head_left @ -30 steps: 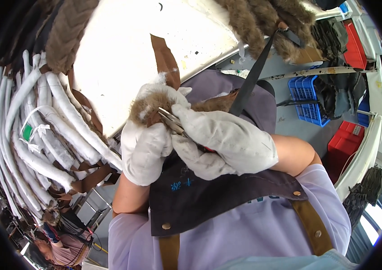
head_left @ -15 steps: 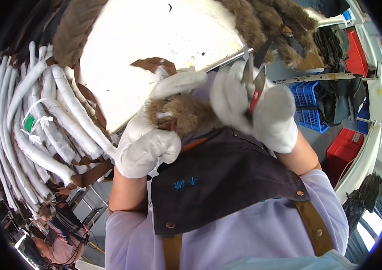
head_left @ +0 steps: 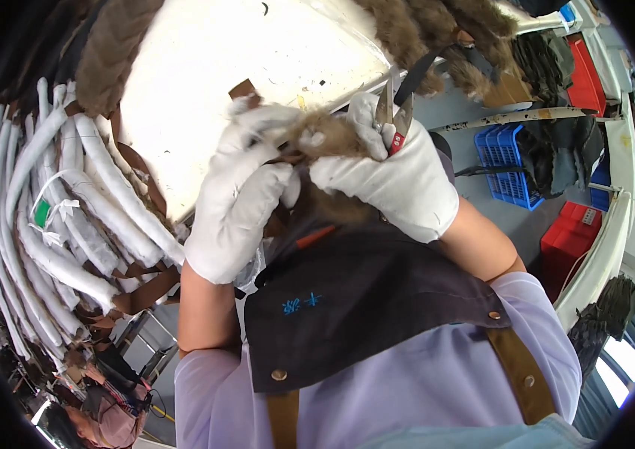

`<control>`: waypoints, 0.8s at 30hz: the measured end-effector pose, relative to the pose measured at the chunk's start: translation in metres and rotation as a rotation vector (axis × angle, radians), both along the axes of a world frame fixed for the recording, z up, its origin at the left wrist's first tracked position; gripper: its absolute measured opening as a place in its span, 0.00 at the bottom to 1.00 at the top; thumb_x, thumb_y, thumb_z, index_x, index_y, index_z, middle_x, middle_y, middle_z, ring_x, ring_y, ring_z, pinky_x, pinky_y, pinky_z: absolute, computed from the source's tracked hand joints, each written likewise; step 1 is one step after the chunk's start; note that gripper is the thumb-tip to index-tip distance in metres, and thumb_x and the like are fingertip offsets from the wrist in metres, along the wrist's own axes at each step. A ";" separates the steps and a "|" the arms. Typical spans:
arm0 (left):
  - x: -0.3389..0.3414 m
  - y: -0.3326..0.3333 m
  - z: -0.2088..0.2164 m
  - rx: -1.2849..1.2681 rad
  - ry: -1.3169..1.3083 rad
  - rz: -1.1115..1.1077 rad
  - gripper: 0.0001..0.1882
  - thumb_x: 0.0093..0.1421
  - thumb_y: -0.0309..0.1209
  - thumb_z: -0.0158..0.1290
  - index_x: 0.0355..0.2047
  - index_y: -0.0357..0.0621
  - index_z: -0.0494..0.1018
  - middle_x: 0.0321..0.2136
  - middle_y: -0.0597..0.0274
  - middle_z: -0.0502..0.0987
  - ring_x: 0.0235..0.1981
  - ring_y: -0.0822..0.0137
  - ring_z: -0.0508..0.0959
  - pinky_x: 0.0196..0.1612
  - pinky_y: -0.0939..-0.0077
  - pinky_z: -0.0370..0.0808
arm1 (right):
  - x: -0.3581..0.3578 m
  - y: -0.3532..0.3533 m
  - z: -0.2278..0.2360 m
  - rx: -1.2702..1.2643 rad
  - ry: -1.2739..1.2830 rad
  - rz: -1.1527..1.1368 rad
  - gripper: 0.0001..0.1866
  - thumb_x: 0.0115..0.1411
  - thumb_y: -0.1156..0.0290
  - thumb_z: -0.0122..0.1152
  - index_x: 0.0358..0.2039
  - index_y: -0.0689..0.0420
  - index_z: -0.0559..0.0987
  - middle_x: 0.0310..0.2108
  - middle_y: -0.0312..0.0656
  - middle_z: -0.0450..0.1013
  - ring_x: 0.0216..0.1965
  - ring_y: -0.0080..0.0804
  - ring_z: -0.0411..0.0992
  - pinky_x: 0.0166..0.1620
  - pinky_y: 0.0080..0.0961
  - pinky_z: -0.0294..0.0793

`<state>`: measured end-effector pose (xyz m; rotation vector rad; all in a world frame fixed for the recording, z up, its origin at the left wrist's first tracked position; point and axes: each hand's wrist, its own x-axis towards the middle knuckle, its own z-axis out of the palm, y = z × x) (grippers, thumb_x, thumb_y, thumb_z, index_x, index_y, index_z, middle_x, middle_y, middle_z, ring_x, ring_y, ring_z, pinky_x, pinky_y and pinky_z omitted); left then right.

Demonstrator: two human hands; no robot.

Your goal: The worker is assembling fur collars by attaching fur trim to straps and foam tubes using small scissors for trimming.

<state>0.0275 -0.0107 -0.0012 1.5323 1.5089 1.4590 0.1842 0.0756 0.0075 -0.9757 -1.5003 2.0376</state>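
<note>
A tubular piece of brown fur [head_left: 336,141] with a white tuft at its end is held over my apron, close to the table's near edge. My left hand [head_left: 235,191], in a white glove, is closed on the brown fabric edge and the fur at its left end. My right hand [head_left: 400,179], also gloved in white, has a pair of thread snips [head_left: 394,120] with a red mark tucked in it, blades pointing up. Its thumb and fingers also press on the fur from the right. The fingertips are partly hidden in the fur. A brown fabric flap [head_left: 243,91] sticks out beyond my left hand.
White padded tubes with brown fabric edges [head_left: 86,209] are heaped at the left. Brown fur strips [head_left: 407,45] lie at the far right of the white table [head_left: 205,45]. Blue crates [head_left: 501,161] and a red box [head_left: 572,232] stand at the right. Another person [head_left: 108,423] is at lower left.
My right hand with the snips has come down and left onto the fur. My left hand has turned and risen slightly, bringing the fur up with it.
</note>
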 end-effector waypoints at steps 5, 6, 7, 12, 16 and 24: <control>0.003 0.000 0.018 0.024 0.410 0.133 0.19 0.40 0.37 0.61 0.28 0.40 0.67 0.41 0.48 0.68 0.45 0.53 0.66 0.50 0.65 0.62 | -0.002 -0.002 -0.001 0.206 -0.003 -0.024 0.25 0.43 0.71 0.70 0.16 0.52 0.56 0.16 0.26 0.53 0.21 0.13 0.52 0.23 0.14 0.55; 0.008 0.001 0.025 0.007 0.540 0.161 0.20 0.38 0.36 0.62 0.28 0.41 0.67 0.42 0.48 0.68 0.45 0.52 0.67 0.48 0.65 0.63 | -0.002 -0.002 -0.003 0.199 0.005 -0.014 0.25 0.43 0.71 0.70 0.16 0.52 0.56 0.16 0.26 0.53 0.21 0.13 0.52 0.23 0.14 0.55; 0.010 0.004 0.019 0.020 0.580 0.158 0.18 0.37 0.31 0.62 0.27 0.40 0.67 0.42 0.48 0.68 0.44 0.51 0.67 0.47 0.63 0.64 | -0.003 -0.002 -0.003 0.197 0.003 -0.013 0.25 0.43 0.71 0.70 0.16 0.52 0.56 0.16 0.26 0.53 0.21 0.13 0.52 0.23 0.14 0.55; 0.026 0.003 -0.012 0.003 -0.710 0.007 0.14 0.60 0.31 0.45 0.41 0.33 0.69 0.42 0.58 0.68 0.32 0.76 0.67 0.36 0.87 0.63 | 0.007 0.013 -0.006 -0.198 0.238 0.007 0.05 0.54 0.74 0.57 0.27 0.61 0.72 0.20 0.33 0.67 0.24 0.18 0.64 0.30 0.17 0.65; 0.027 0.006 0.000 -0.053 -0.906 -0.019 0.21 0.62 0.35 0.41 0.46 0.26 0.64 0.40 0.57 0.69 0.25 0.79 0.58 0.28 0.91 0.56 | 0.006 0.016 -0.006 -0.340 0.238 0.092 0.05 0.57 0.74 0.55 0.30 0.63 0.76 0.22 0.34 0.71 0.26 0.19 0.68 0.33 0.17 0.68; 0.016 0.010 0.004 0.040 0.451 0.205 0.09 0.45 0.23 0.57 0.21 0.41 0.65 0.37 0.53 0.69 0.40 0.64 0.69 0.39 0.74 0.66 | -0.005 0.002 -0.006 0.059 -0.089 0.011 0.16 0.52 0.74 0.62 0.19 0.56 0.61 0.21 0.33 0.68 0.25 0.14 0.68 0.26 0.14 0.67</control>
